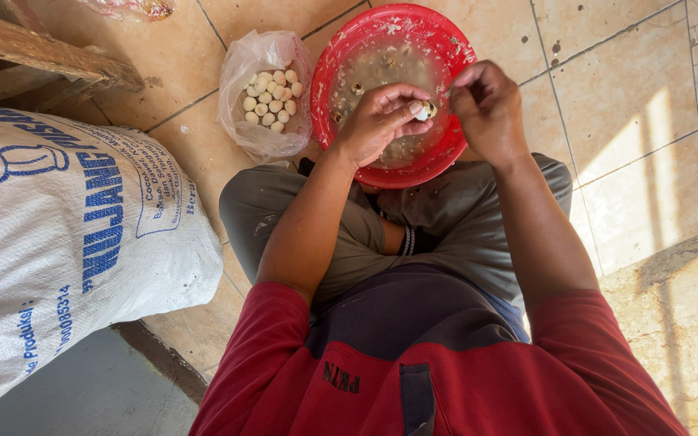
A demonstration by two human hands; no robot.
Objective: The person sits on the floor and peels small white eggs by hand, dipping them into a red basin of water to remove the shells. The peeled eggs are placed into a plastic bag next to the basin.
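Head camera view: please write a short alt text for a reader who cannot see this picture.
A seated person's left hand and right hand hold a small white egg between them, above a red basin of shell bits. Left of the basin, a clear plastic bag of peeled eggs sits on the tiled floor, near a white woven sack.

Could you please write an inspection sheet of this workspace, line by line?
Surface: tiled floor, beige, with dark grout lines and sunlight patches.
Job's things: small egg, partly peeled, held over a red basin of cloudy water and shell bits; clear plastic bag of pale peeled eggs beside the basin.
Clutter: large white printed sack at the person's left; another plastic bag at the top edge.
Grips: left hand pinches the egg; right hand picks at it with the fingertips.
Cables: nothing seen.
Surroundings: wooden plank at the upper left; concrete step at the right.
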